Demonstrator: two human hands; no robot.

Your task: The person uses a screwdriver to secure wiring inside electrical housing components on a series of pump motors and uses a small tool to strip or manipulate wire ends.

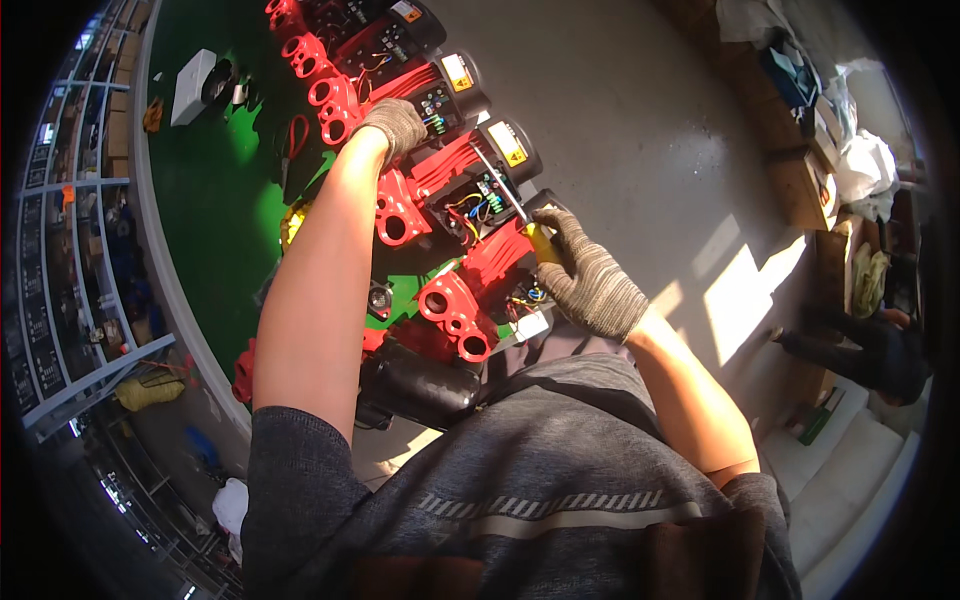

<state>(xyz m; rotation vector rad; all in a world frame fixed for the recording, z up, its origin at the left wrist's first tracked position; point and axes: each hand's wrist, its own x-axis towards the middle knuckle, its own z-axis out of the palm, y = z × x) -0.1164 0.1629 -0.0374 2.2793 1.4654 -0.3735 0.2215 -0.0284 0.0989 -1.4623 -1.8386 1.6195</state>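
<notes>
Red and black motor units stand in a row along the green bench, several with their wiring boxes uncovered. My gloved left hand lies on the red body of one unit, beside its open wiring box. Its fingers are curled and mostly hidden, so what they grip cannot be made out. In my gloved right hand is a screwdriver with a yellow handle. Its long metal shaft slants up and left over the nearer unit's wiring box, where coloured wires and terminals show. The tip's contact is unclear.
Red-handled scissors and a white box lie on the green bench top. A black cylindrical part is close to my body. Shelving runs along the left. Cartons and another person are at the right.
</notes>
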